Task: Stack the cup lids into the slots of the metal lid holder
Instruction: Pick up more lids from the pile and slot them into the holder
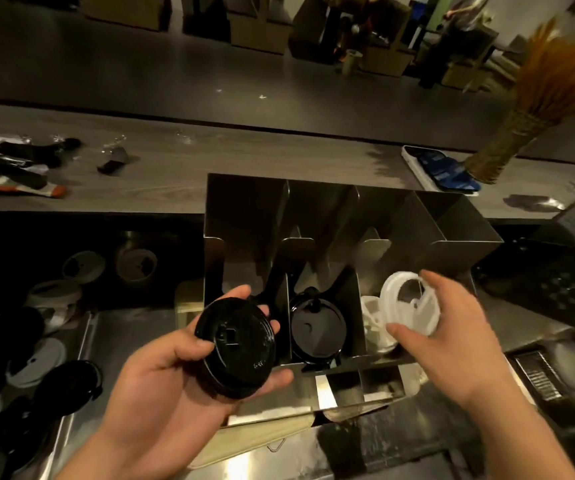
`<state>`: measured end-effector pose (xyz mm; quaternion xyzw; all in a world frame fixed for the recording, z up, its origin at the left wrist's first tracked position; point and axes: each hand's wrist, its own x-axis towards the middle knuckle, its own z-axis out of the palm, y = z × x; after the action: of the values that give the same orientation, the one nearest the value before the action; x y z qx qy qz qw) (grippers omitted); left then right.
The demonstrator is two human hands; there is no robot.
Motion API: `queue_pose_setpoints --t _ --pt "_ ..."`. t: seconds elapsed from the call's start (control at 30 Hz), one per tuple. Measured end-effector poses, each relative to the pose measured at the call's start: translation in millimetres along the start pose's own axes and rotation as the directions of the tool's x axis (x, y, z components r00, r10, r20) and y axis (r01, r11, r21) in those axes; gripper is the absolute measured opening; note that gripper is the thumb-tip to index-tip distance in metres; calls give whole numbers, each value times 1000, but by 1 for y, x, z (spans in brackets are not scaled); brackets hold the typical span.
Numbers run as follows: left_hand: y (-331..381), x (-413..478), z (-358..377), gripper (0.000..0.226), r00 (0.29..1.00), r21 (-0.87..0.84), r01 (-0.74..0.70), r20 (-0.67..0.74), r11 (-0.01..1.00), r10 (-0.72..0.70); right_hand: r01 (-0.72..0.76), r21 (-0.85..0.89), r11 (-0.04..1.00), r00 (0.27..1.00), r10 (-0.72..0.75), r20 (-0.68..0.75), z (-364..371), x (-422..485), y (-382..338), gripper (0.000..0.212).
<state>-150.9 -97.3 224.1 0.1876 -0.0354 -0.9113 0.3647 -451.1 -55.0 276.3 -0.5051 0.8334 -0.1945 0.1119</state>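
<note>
The step in hand is loading the holder (348,216), which stands in the middle of the frame on the steel tabletop (133,327). The left hand (161,372) grips a stack of black lids (236,348) between thumb and fingers, in front of the empty left slot. The right hand (452,344) pinches a white lid (412,304), tilted, above the white lids (374,323) in the right slot. The middle slot holds black lids (315,329). Next, each load probably must be turned flat and lowered between the dividers. More lids (36,362) lie at lower left. No writing is readable.
</note>
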Motion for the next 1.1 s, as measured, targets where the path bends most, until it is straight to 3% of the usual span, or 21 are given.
queue_pose_setpoints --t 0.1,0.2,0.27,0.47,0.67,0.73,0.8,0.87,0.93,1.03,1.1 --pt "-2 5 7 65 999 34 -43 -20 998 44 152 -212 965 987 -139 74 8 8 6 82" --pt "2 5 19 62 996 41 -87 18 995 87 264 -316 911 964 -249 87 11 13 0 80" --pt "-1 7 26 61 991 121 -133 11 984 133 289 -317 903 955 -247 165 16 16 -2 82" --pt "-14 14 34 46 951 274 -163 -214 948 226 252 -271 929 918 -140 372 32 31 5 76" --pt "-16 8 36 43 906 398 -190 -282 897 317 277 -324 905 897 -123 424 27 34 9 89" --pt "-15 4 37 44 901 404 -201 -282 892 331 275 -329 903 924 -153 352 17 28 4 81" --pt "-13 0 36 42 901 389 -218 -272 895 338 316 -252 915 947 -286 147 8 17 -10 60" --pt "-12 -4 37 41 909 373 -225 -252 900 332 412 41 910 911 -411 -20 2 -3 -38 45" --pt "-13 -7 37 41 925 403 -197 -225 894 305 502 275 820 840 -538 71 7 -24 -70 48" --pt "-17 -12 38 37 930 490 -174 -203 854 306 646 328 690 650 -722 237 36 -44 -93 68" --pt "-18 -17 38 32 918 561 -171 -209 810 339 712 284 643 589 -766 256 49 -45 -97 71"
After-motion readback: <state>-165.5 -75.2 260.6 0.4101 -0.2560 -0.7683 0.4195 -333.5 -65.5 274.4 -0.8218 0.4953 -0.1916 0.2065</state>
